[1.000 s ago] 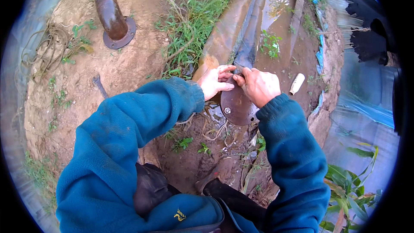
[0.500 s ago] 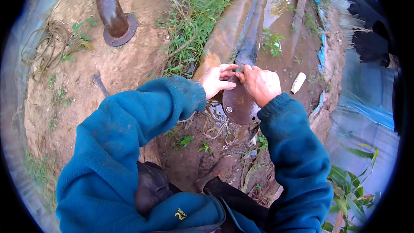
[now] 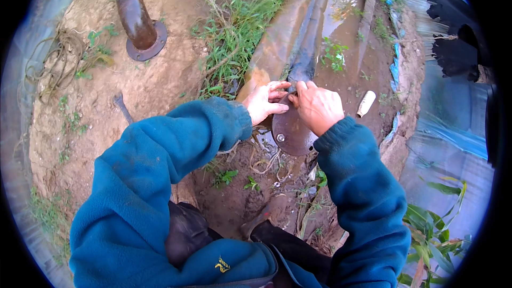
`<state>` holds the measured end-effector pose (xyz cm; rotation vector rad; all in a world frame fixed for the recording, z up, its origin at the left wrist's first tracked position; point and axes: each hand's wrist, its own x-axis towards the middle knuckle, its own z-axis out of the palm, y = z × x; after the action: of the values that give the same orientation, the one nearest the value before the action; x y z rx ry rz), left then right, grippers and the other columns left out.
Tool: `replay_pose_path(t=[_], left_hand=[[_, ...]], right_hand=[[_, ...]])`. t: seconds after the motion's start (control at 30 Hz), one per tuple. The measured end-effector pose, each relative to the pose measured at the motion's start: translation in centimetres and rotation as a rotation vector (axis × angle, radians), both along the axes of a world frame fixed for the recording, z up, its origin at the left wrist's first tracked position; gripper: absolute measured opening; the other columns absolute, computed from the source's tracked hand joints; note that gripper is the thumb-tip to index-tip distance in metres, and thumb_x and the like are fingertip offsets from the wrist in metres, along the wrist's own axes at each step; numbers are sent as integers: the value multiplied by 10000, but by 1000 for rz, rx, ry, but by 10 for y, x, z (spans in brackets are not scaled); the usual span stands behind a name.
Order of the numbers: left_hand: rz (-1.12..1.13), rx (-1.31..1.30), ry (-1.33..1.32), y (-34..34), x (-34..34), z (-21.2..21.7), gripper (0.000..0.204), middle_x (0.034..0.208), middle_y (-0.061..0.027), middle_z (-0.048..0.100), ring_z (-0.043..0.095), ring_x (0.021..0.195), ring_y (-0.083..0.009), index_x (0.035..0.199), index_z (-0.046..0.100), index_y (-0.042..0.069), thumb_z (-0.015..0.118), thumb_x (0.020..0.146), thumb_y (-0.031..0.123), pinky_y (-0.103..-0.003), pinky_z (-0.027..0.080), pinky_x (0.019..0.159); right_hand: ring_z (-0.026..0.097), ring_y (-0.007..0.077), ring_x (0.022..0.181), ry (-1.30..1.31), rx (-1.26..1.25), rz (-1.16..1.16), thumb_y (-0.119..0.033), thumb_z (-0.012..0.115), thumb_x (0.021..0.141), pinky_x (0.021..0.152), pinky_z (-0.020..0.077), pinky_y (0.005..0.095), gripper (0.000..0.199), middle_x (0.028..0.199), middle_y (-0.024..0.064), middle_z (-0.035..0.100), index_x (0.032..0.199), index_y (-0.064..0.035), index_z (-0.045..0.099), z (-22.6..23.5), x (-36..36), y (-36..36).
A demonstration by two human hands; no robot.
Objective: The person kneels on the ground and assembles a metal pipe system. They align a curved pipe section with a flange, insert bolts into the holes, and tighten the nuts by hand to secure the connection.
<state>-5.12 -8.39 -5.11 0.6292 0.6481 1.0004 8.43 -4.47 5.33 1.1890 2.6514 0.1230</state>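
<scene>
A rusty round metal plate [image 3: 292, 134] with bolt holes lies at the end of a dark pipe or hose [image 3: 305, 66] on the muddy ground. A bolt with a nut [image 3: 280, 137] sits in its near left part. My left hand [image 3: 265, 102] is at the plate's far left edge, its fingers and thumb curled toward each other. My right hand [image 3: 320, 108] bends over the plate's far edge, thumb and fingers pinched close to the left fingertips. Whatever is between the fingers is too small or hidden to name.
A rusty pipe elbow with a flange [image 3: 140, 24] stands on the dirt at the far left. Nearer lie a wrench-like metal tool [image 3: 122, 108] and a coil of rope [image 3: 61, 58]. A pale cylinder [image 3: 367, 103] rests right of my hands. Muddy water [image 3: 341, 10] borders the pipe.
My right hand has turned slightly, its fingers now more raised and bunched at the plate's far edge. My left hand stays almost in place. The view has shifted a little.
</scene>
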Motion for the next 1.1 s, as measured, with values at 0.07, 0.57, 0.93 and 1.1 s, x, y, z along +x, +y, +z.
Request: replay_pose_path(t=[0.07, 0.57, 0.93, 1.1], left_hand=[[-9, 46, 52, 1, 0, -6, 643, 1198, -132, 480, 447, 1126, -188, 1286, 338, 0, 622, 710, -29, -317, 373, 937], [0, 35, 76, 0, -2, 0, 672, 1153, -180, 515, 471, 1097, -206, 1286, 330, -5, 650, 695, -17, -332, 378, 934], [-1, 104, 62, 1, -2, -8, 661, 1166, -137, 507, 472, 1087, -169, 1297, 315, -13, 630, 716, -3, -307, 378, 931], [15, 94, 127, 1, 0, -9, 655, 1151, -134, 519, 478, 1077, -166, 1293, 319, -14, 628, 716, -3, -307, 377, 932]], right_hand=[[617, 273, 637, -125, -103, -104, -370, 503, 833, 540, 486, 383, 314, 737, 120, 601, 818, -57, 533, 4, -5, 1], [617, 281, 683, -103, -81, -126, -325, 515, 831, 564, 487, 398, 259, 775, 101, 585, 876, -70, 503, 5, -6, -5], [599, 251, 741, -131, -119, -124, -301, 523, 828, 628, 466, 375, 220, 780, 85, 577, 862, -84, 530, 13, -6, -1], [610, 261, 739, -132, -107, -90, -336, 524, 823, 638, 464, 394, 254, 777, 95, 591, 838, -83, 545, 10, -5, -1]])
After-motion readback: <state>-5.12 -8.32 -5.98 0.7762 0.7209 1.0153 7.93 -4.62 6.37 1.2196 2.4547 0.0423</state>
